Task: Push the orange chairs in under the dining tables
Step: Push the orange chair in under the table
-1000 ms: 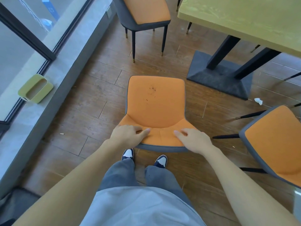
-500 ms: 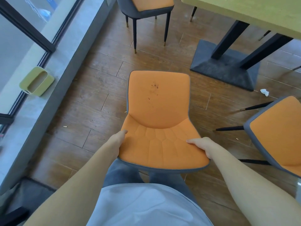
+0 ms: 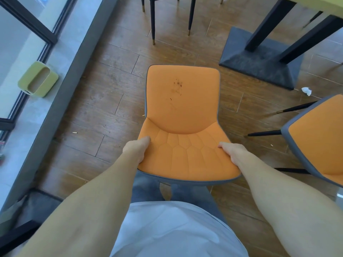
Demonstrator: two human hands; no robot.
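Observation:
An orange chair (image 3: pixel 182 112) with a grey shell stands right in front of me on the wood floor, its seat stained near the middle. My left hand (image 3: pixel 138 149) grips the left edge of its backrest and my right hand (image 3: pixel 232 153) grips the right edge. The dining table (image 3: pixel 332 13) shows only as a yellow-green sliver at the top right, over dark legs and a grey base (image 3: pixel 259 62). The chair sits short of the base, outside the table.
A second orange chair (image 3: pixel 319 140) stands at the right edge, turned sideways. Dark legs of a third chair (image 3: pixel 153 25) show at the top. A stone ledge with a green holder (image 3: pixel 38 79) runs along the window on the left. Crumpled paper (image 3: pixel 306 90) lies on the floor.
My hands slid from the top of the backrest to its two side edges. The view has dropped closer to the chair, so more of the backrest shows and less of the table.

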